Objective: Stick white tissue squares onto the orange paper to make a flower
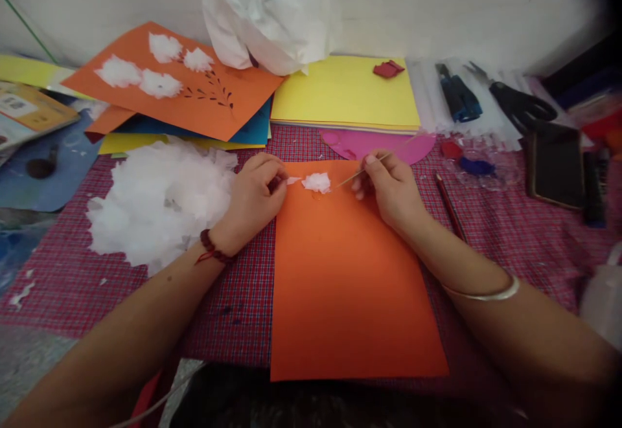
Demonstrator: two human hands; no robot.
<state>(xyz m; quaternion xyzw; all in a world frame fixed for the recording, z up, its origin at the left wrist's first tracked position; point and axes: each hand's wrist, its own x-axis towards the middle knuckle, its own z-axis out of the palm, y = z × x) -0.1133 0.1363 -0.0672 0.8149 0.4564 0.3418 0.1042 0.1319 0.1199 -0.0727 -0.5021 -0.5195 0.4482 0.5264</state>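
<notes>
- Holding a thin stick point(350, 178) pinched between thumb and fingers of the right hand point(389, 179), its near tip just beside a small white tuft point(317, 182).
- Curling the fingers of the left hand point(262, 185) at the upper left edge of an orange sheet point(350, 285), next to a white scrap point(293, 180); impossible to tell whether pinching or only near it.
- Working with hands well apart, one either side of the tuft, close to the top edge of the orange sheet.
- Using the orange sheet flat on a red checked cloth point(247, 311), lengthwise in front of the body.
- Wearing a dark beaded bracelet point(214, 247) on the left wrist and a bangle point(495, 296) on the right forearm.
- Just beside the left hand, a large heap of white paper point(160, 201).
- Behind that heap, a decorated orange sheet point(160, 114) bearing four white tufts and a dark leafy sprig point(214, 94).
- Farther back, yellow paper point(340, 94) under a dark red piece point(387, 68).
- Off to the right, a pencil point(449, 204), a phone point(555, 168) and black-handled scissors point(519, 101).
</notes>
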